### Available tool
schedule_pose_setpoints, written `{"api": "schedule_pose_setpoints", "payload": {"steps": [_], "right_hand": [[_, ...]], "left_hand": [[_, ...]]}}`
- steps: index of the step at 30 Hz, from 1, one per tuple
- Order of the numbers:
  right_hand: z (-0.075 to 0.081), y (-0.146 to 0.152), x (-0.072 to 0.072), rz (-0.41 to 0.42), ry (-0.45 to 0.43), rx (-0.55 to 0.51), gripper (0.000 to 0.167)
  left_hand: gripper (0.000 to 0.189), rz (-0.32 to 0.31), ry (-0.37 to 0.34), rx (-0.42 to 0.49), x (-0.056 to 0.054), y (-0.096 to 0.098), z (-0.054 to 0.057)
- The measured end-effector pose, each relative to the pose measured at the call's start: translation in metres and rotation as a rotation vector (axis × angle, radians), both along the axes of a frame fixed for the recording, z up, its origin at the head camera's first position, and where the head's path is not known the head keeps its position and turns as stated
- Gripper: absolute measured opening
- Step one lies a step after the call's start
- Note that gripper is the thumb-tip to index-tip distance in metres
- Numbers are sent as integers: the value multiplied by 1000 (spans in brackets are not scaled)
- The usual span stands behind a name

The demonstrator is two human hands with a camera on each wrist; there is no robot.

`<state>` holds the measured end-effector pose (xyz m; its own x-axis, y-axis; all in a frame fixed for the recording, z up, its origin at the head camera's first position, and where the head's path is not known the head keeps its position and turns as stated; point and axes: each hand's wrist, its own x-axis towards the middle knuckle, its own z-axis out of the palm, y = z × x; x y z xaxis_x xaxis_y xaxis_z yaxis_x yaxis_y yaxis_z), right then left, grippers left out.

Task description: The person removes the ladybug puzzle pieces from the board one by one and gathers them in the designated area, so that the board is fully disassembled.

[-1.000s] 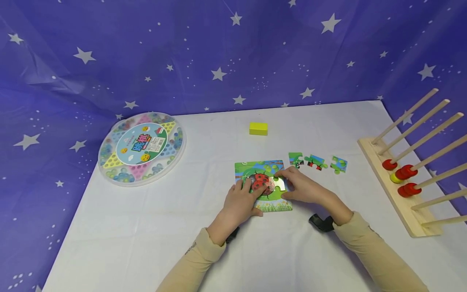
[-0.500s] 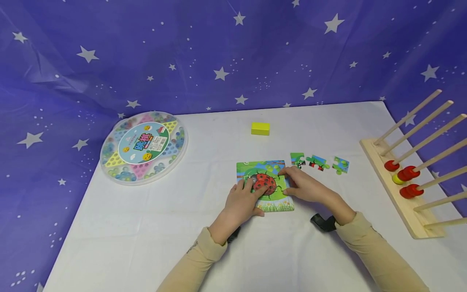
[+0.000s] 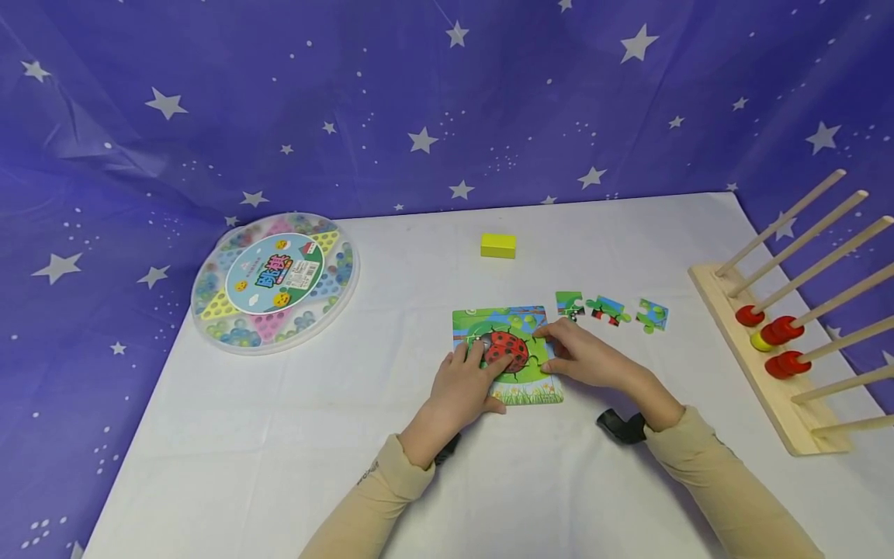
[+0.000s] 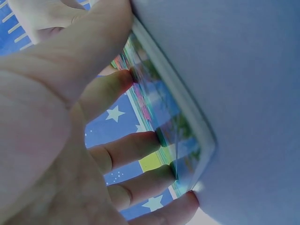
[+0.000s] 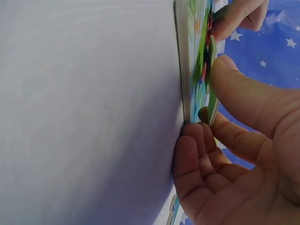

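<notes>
Here, ladybug (image 3: 513, 346) on puzzle (image 3: 527, 394) faces left, long axis sideways; right fingers (image 5: 236, 133) pinch piece (image 5: 213, 107), left fingers (image 4: 129, 148) spread

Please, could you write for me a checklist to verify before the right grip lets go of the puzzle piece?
1. Right grip pinching the puzzle piece: ok.
2. Left grip touching the ladybird puzzle: ok, at its left part.
3. Puzzle piece lying flat: not ok, it is tilted in the right wrist view.
4. Puzzle piece matching the place under it: cannot tell, partly hidden.
5. Three loose pieces apart from the ladybird puzzle: ok, beyond its far right corner.
</notes>
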<state>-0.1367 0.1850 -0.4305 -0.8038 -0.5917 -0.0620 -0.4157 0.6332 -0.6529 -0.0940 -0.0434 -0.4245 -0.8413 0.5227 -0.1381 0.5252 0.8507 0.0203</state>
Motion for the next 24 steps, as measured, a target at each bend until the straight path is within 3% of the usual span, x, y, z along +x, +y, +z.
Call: {"api": "schedule_pose_setpoints", "payload": {"steps": [6,15,24], "right_hand": [[-2,4,0,-13,3,-47,47],[1,19,4,-103,-111,-134,47],[8,67,20,-191,-44,-169,47]], "left_hand": [[75,-8,12,7,0,0,0],[74,-7,6,29,1,-2,0],[74,-3,7,25,2,-3,0]]}}
